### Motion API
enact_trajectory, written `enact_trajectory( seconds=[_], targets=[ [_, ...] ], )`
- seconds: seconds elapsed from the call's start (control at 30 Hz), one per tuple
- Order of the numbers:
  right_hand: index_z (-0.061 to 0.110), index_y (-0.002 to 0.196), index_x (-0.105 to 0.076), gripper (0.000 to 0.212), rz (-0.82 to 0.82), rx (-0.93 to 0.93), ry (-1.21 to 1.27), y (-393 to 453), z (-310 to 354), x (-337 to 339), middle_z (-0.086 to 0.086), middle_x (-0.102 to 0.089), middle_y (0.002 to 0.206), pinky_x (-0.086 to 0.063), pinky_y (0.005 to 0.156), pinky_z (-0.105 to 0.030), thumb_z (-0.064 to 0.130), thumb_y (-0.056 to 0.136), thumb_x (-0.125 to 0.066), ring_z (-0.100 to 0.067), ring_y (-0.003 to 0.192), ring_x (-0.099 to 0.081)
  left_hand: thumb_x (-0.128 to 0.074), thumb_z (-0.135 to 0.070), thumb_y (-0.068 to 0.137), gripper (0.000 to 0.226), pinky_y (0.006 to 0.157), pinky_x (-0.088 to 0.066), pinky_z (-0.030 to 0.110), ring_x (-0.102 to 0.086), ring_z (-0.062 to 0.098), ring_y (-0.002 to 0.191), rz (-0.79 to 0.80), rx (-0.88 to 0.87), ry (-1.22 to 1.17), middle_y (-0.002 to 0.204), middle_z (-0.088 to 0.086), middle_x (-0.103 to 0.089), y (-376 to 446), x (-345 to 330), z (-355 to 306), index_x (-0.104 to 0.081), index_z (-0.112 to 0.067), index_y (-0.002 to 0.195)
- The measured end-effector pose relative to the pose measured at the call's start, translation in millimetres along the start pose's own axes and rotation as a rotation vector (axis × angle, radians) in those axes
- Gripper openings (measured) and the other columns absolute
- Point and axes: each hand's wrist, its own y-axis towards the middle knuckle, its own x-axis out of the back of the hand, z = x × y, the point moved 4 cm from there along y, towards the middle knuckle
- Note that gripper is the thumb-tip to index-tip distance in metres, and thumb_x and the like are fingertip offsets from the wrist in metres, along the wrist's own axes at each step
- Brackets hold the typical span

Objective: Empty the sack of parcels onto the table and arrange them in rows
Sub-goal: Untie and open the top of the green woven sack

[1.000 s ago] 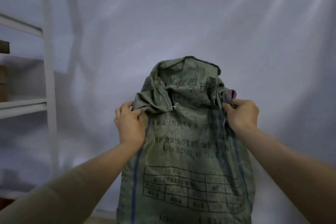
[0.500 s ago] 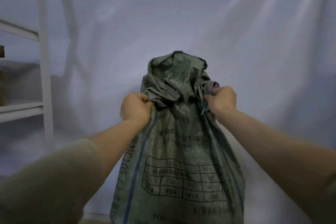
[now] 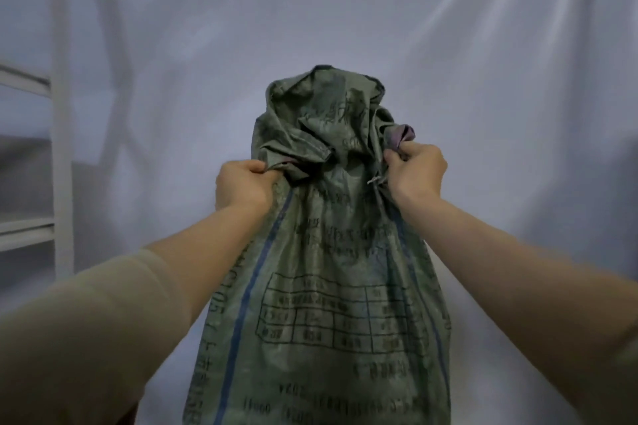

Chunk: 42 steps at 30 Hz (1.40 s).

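A green woven sack [image 3: 331, 286] with blue stripes and black print hangs upside down in front of me, its printed text inverted. My left hand [image 3: 241, 185] grips a bunched corner on the sack's left side near the top. At the right corner my right hand [image 3: 414, 171] clutches another fold, where a bit of purple lining shows. The sack's lower end runs out of the frame at the bottom. No parcels and no table are in view.
A white metal shelving rack [image 3: 60, 134] stands at the left edge. A pale draped sheet [image 3: 448, 28] fills the whole background behind the sack.
Both hands have kept their grip on the sack's corners. The sack dipped lower and came back up a little, and the hands moved closer together, then apart again.
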Motion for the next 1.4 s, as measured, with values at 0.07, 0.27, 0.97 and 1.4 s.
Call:
enact_trajectory(
  seconds=[0.07, 0.27, 0.97, 1.4],
  targets=[
    [-0.009, 0.081, -0.065, 0.021, 0.018, -0.012, -0.01, -6.9, -9.1, 0.3, -0.002, -0.052, 0.075, -0.033, 0.068, -0.021, 0.009, 0.091, -0.062, -0.01, 0.079, -0.042, -0.078, -0.035, 0.078, 0.014, 0.077, -0.055, 0.032, -0.066, 0.017, 0.077, 0.009, -0.007, 0.023, 0.079, -0.007, -0.07, -4.9, 0.9, 7.6, -0.07, -0.026, 0.073],
    [-0.001, 0.092, -0.072, 0.013, 0.078, -0.07, -0.072, -3.1, -8.2, -5.0, -0.008, -0.064, 0.091, -0.039, 0.078, -0.021, 0.006, 0.09, -0.061, -0.016, 0.09, -0.056, -0.078, -0.025, 0.081, 0.023, 0.089, -0.055, 0.04, -0.068, 0.029, 0.09, 0.094, 0.06, 0.141, 0.078, 0.002, -0.067, 0.0, 2.2, 28.2, -0.062, -0.02, 0.064],
    [0.019, 0.052, -0.047, 0.041, 0.429, -0.095, -0.139, -71.7, -14.4, -35.1, 0.003, -0.05, 0.058, -0.038, 0.062, -0.033, 0.022, 0.088, -0.065, -0.021, 0.064, -0.05, -0.082, -0.068, 0.041, 0.068, 0.063, -0.044, 0.031, -0.054, 0.016, 0.065, 0.463, 0.029, 0.032, 0.066, 0.004, -0.052, -65.2, -47.3, 43.3, -0.051, -0.013, 0.068],
    [0.015, 0.11, -0.058, 0.059, 0.742, -0.025, -0.769, -91.9, -61.9, -1.6, -0.008, -0.061, 0.108, -0.05, 0.086, -0.038, 0.054, 0.07, -0.077, -0.032, 0.11, -0.053, -0.081, -0.042, 0.072, 0.017, 0.078, -0.059, 0.044, -0.067, 0.022, 0.078, 0.227, 0.027, 0.149, 0.078, -0.004, -0.072, -61.4, -41.0, 68.8, -0.072, -0.028, 0.074]
  ],
)
